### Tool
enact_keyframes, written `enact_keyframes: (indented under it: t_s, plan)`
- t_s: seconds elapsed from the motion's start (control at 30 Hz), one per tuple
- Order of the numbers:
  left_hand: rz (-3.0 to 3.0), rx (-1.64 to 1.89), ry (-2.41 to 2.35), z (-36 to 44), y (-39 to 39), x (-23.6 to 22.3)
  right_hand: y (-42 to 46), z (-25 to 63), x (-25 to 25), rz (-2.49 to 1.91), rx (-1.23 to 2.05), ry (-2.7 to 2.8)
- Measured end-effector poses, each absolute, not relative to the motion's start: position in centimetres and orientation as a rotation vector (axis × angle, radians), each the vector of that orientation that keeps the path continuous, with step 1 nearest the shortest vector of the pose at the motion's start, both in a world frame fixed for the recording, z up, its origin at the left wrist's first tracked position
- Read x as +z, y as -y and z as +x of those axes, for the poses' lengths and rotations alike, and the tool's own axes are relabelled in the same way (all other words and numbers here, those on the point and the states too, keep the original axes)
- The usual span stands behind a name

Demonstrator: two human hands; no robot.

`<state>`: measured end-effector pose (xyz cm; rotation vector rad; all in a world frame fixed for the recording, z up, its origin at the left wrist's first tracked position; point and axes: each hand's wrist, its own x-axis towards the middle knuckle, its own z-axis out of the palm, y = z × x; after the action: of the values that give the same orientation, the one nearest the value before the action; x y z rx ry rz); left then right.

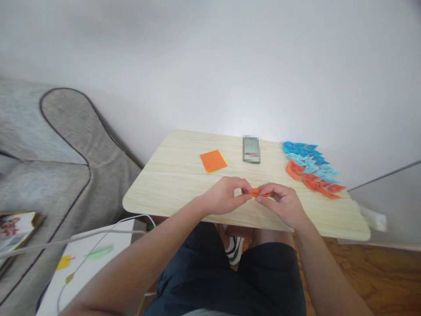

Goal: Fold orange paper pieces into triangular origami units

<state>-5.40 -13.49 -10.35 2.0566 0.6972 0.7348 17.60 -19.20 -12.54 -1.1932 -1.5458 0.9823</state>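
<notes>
Between my two hands is a small folded piece of orange paper (255, 192), held just above the table near its front edge. My left hand (229, 194) pinches its left end between thumb and fingers. On the other end, the thumb and fingertips of my right hand (280, 201) are closed. Fingertips cover parts of the folds. Beyond my left hand lies a stack of square paper sheets (213, 161), orange on top with yellow showing at the edge. Rows of folded paper pieces in blue (304, 150), light blue (312, 166) and orange (314, 181) lie to the right.
The pale wood-grain table (171, 175) stands against a white wall. A pixelated rectangular device (251, 150) lies at its back. On the left are a grey sofa (95, 166), a white cabinet top (88, 256) and a cable (98, 231) crossing it.
</notes>
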Motion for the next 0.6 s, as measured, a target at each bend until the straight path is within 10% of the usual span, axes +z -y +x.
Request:
enact_keyframes:
  t_s: [0.6]
  plan:
    - [1.948,0.807,-0.742,-5.2,12.5,-12.2,17.7,16.7,-14.8,-1.283,1.055,1.361]
